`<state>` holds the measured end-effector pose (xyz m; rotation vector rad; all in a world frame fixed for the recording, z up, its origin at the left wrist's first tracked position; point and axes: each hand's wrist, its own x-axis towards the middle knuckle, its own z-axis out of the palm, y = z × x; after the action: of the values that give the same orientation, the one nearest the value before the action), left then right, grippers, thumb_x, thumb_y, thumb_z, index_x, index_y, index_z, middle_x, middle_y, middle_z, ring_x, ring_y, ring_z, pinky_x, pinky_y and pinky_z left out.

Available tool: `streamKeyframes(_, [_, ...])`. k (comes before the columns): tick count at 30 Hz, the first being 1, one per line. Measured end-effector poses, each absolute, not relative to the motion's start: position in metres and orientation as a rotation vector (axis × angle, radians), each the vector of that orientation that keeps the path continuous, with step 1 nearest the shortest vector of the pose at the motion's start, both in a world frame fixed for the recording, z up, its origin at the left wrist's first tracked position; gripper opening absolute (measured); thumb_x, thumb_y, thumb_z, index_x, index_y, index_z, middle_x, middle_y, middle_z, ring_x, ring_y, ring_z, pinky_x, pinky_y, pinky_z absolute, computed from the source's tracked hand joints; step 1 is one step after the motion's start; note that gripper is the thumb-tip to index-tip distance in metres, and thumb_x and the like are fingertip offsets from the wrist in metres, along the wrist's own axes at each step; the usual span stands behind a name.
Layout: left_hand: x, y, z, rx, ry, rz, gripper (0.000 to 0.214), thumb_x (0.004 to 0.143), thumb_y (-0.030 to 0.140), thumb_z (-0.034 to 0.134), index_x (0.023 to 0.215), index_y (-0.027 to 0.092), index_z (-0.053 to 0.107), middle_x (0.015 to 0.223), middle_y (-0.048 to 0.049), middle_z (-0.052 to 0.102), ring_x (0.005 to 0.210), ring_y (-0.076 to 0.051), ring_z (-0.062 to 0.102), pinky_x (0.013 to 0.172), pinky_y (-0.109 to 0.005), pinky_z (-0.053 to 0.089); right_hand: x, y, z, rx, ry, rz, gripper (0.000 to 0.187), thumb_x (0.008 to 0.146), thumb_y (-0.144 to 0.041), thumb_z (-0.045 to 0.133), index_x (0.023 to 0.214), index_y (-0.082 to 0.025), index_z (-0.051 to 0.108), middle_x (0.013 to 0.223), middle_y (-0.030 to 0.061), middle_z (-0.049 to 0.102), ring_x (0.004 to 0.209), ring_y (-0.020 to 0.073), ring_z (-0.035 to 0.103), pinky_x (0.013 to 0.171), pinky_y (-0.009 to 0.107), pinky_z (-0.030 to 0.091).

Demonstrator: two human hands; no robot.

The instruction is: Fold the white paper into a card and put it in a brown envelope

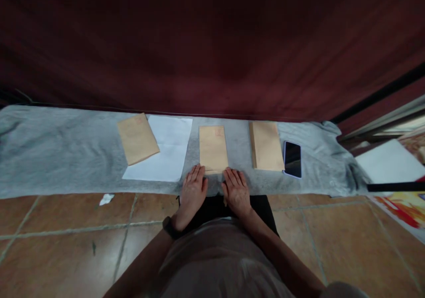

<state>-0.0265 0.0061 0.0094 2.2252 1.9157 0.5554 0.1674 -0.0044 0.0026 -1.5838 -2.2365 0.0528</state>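
Observation:
A brown paper envelope (213,147) with a small red mark at its upper right lies in front of me on the grey cloth. My left hand (193,191) rests flat at its lower left corner, fingertips touching the edge. At the lower right corner lies my right hand (237,192), also flat with fingers stretched out. A crease or flap runs across the near end of the envelope between both hands. To the right is a stack of brown envelopes (268,146). On the left, more brown paper, an envelope (137,139), lies tilted, partly over white paper sheets (169,147).
A phone (292,159) with a dark screen lies just right of the stack. The grey cloth (66,152) covers a narrow table against a dark red curtain (212,54). White scrap (106,199) lies on the tiled floor. A white board (390,163) is at far right.

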Motion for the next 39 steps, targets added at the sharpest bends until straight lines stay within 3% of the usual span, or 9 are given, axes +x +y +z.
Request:
streamKeyframes(6, [-0.021,0.038,0.004,1.65,1.89,0.971,0.058,0.091,0.028,0.06,0.146,0.016,0.048,0.104,-0.0098,0.071,0.096,-0.025,0.07,0.089,-0.042,0.058,0.162,0.004,0.006,-1.597,-2.216,0.059,0.039,0.101,-0.026,0.049,0.136,-0.014,0.06,0.139,0.0133,0.065,0.132,0.0284,0.055,0.119,0.048,0.035])
streamKeyframes(11, [-0.02,0.059,0.015,1.138,1.663,1.193,0.065,0.08,0.029,0.069,0.141,0.014,0.05,0.071,0.0036,0.063,0.066,-0.017,0.064,0.068,-0.031,0.056,0.151,0.014,0.015,-1.666,-2.203,0.067,0.036,0.097,-0.027,0.059,0.13,-0.013,0.062,0.135,0.0169,0.065,0.124,0.0319,0.057,0.108,0.049,0.045])
streamKeyframes(17, [0.01,0.056,0.067,1.049,1.356,1.251,0.055,0.08,0.038,0.075,0.131,0.018,0.063,0.077,0.0018,0.066,0.069,-0.014,0.064,0.067,-0.026,0.055,0.153,0.03,0.038,-1.723,-2.084,0.238,0.034,0.101,-0.018,0.049,0.133,-0.02,0.061,0.116,0.0142,0.069,0.1,0.0239,0.068,0.082,0.033,0.056])
streamKeyframes(21, [0.023,0.05,0.079,0.891,1.307,1.251,0.055,0.087,0.053,0.068,0.131,0.02,0.063,0.112,-0.0082,0.071,0.099,-0.02,0.069,0.08,-0.03,0.058,0.161,0.041,0.041,-1.619,-1.501,0.68,0.024,0.1,-0.026,0.049,0.098,-0.021,0.072,0.094,0.0083,0.071,0.078,0.0194,0.069,0.072,0.03,0.056])
streamKeyframes(26, [0.026,0.049,0.056,0.798,1.279,1.109,0.064,0.075,0.044,0.078,0.13,0.016,0.06,0.088,-0.0046,0.074,0.075,-0.019,0.07,0.064,-0.028,0.056,0.149,0.04,0.029,-1.292,-0.815,1.312,0.034,0.083,-0.053,0.067,0.079,-0.02,0.069,0.069,0.0011,0.069,0.062,0.019,0.067,0.067,0.034,0.061])
streamKeyframes(30, [0.017,0.057,0.037,0.952,1.364,1.084,0.061,0.072,0.032,0.073,0.129,0.015,0.059,0.072,0.0008,0.07,0.059,-0.015,0.063,0.052,-0.023,0.048,0.14,0.031,0.02,-1.111,-0.606,1.615,0.042,0.069,-0.058,0.081,0.08,-0.019,0.07,0.075,0.0036,0.074,0.07,0.0204,0.072,0.08,0.037,0.062])
streamKeyframes(34, [-0.005,0.065,0.028,1.108,1.477,0.895,0.061,0.076,0.026,0.063,0.136,0.013,0.056,0.065,0.0035,0.066,0.048,-0.013,0.055,0.047,-0.023,0.042,0.153,0.021,0.018,-1.195,-0.747,1.758,0.05,0.079,-0.064,0.072,0.092,-0.016,0.074,0.088,0.011,0.078,0.074,0.0236,0.075,0.075,0.041,0.063])
streamKeyframes(36, [-0.014,0.067,0.026,1.213,1.541,0.805,0.057,0.08,0.022,0.059,0.136,0.015,0.057,0.065,0.0038,0.066,0.05,-0.014,0.057,0.05,-0.024,0.043,0.163,0.016,0.018,-1.35,-1.044,1.573,0.048,0.092,-0.061,0.058,0.103,-0.017,0.075,0.097,0.0127,0.078,0.082,0.0255,0.076,0.079,0.044,0.063])
streamKeyframes(39, [-0.021,0.066,0.026,1.405,1.629,0.707,0.051,0.086,0.017,0.055,0.137,0.015,0.057,0.072,0.0011,0.07,0.061,-0.016,0.064,0.058,-0.025,0.047,0.177,0.011,0.019,-1.414,-1.657,0.977,0.042,0.103,-0.043,0.045,0.13,-0.02,0.068,0.132,0.013,0.07,0.122,0.0279,0.065,0.11,0.051,0.049])
